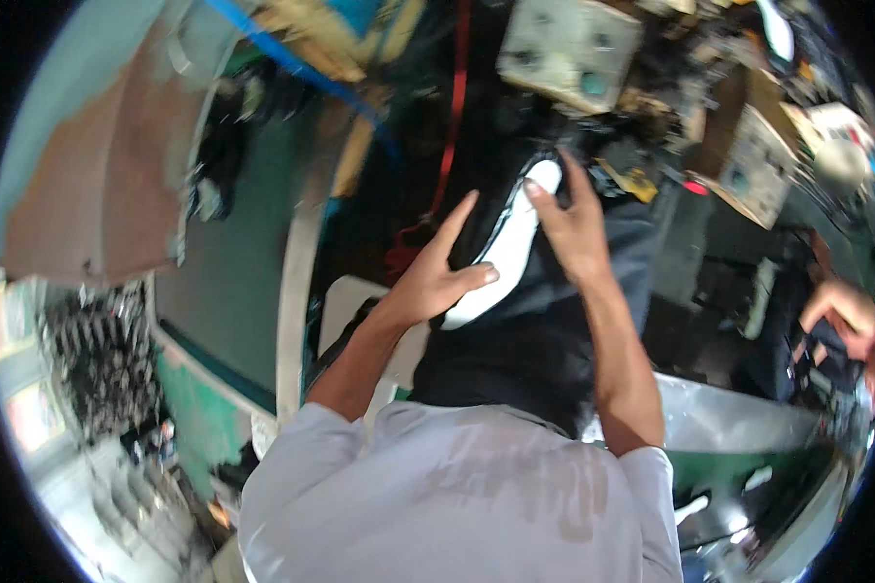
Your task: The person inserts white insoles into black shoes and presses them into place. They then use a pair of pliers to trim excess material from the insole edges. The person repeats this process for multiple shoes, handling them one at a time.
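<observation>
A long white shoe sole [515, 243] with a dark edge along its left side lies slantwise between my hands, above my lap. My left hand [442, 277] holds its lower end, with the thumb on the white face and the index finger stretched out along the left side. At the upper end my right hand [574, 228] grips it, thumb on the white face and fingers round the far edge. What lies under the sole is hidden by it, and the picture is blurred.
Beyond my hands stands a whitish box [569, 53] with dark round marks. A red cord [457, 97] hangs ahead, and a blue strap [282, 49] runs at the upper left. A brown-and-grey panel [107, 155] stands left. Another person's arm [841, 306] shows at the right.
</observation>
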